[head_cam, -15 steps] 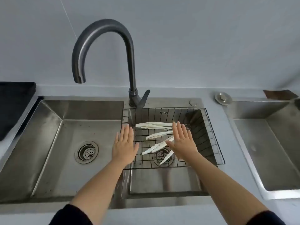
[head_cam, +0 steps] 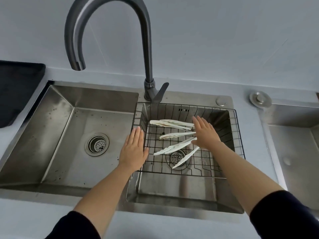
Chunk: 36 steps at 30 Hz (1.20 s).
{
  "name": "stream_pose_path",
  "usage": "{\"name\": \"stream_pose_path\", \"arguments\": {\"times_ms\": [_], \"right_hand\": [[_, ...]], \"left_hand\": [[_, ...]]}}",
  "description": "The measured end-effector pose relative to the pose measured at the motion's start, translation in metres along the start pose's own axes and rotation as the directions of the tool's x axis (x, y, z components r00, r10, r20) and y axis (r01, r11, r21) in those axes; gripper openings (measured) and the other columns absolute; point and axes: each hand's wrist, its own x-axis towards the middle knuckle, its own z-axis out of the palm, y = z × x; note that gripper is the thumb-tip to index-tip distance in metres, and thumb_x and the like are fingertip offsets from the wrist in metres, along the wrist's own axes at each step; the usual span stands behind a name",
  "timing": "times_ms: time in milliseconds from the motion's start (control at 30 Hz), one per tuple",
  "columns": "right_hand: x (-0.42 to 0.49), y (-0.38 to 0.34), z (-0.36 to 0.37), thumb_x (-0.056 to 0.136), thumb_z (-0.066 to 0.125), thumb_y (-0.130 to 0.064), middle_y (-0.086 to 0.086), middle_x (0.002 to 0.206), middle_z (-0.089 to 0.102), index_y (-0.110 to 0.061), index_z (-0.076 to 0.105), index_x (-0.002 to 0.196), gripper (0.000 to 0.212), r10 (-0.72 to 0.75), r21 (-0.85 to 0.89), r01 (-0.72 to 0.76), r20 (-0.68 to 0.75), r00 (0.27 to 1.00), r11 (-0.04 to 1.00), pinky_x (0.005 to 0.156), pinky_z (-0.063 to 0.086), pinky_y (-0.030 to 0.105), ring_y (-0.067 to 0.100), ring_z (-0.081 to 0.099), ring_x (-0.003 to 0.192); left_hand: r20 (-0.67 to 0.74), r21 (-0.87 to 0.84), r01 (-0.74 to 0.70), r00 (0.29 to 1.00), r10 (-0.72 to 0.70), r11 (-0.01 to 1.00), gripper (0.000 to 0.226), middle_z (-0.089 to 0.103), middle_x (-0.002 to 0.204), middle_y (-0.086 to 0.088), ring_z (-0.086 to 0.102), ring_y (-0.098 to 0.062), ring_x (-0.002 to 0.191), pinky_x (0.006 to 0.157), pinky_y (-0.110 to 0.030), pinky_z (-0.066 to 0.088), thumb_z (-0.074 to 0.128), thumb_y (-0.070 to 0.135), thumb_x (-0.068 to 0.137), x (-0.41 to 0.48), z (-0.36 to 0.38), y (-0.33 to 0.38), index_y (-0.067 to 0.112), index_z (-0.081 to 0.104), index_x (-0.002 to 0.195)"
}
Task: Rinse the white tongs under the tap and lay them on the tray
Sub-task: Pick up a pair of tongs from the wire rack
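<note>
Several white tongs [head_cam: 172,124] are seen lying in the wire basket [head_cam: 239,135] over the right-hand basin, arms fanned toward 9 o'clock, hinge ends hidden under the right hand [head_cam: 205,133]. Thin, light plastic is judged: springy, likely slick once wet, best pinched near the hinge with both arms together. Right hand is held flat, palm down, fingers spread, closed on nothing. Left hand [head_cam: 133,149] is held flat at the basket's 9 o'clock rim, fingers together, empty. Tap [head_cam: 107,23] spout hangs over the left basin, at 11 o'clock from the tongs; no water is seen. Dark tray [head_cam: 17,87] sits farther out at 9 o'clock.
</note>
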Motion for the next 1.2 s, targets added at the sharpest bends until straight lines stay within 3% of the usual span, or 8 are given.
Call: {"name": "stream_pose_path", "arguments": {"times_ms": [333,567,1200], "right_hand": [[0.023,-0.002,0.005,0.071,0.076,-0.025,0.006,0.156,0.01,-0.012,0.003,0.146,0.106,-0.077,-0.074,0.089,0.15,0.986,0.993,0.116,0.008,0.044,0.026,0.006,0.144],[0.024,-0.003,0.013,0.078,0.066,-0.01,0.012,0.145,0.031,-0.009,0.011,0.145,0.087,-0.108,-0.095,0.114,0.07,0.992,0.989,0.113,0.026,0.04,0.03,0.029,0.134],[0.002,0.018,-0.021,0.078,0.067,-0.014,0.006,0.148,0.027,-0.012,0.014,0.145,0.085,-0.114,0.063,0.112,0.042,0.993,0.992,0.109,0.029,0.037,0.025,0.024,0.136]], "left_hand": [[-0.012,-0.03,0.013,1.0,-0.013,0.999,0.066,-0.028,0.142,-0.006,-0.026,-0.017,0.133,0.111,-0.032,-0.013,0.022,0.041,0.095,0.0,0.0,0.001,0.01,-0.021,0.133],[-0.006,-0.025,0.019,1.0,-0.019,1.0,0.066,-0.027,0.143,-0.006,-0.027,-0.019,0.133,0.11,-0.032,-0.014,0.021,0.042,0.095,0.001,0.001,0.001,0.009,-0.021,0.133],[-0.014,-0.006,0.008,1.0,-0.008,1.0,0.066,-0.028,0.142,-0.008,-0.027,-0.022,0.132,0.11,-0.033,-0.014,0.022,0.042,0.095,0.001,0.001,0.001,0.008,-0.02,0.133]]}}
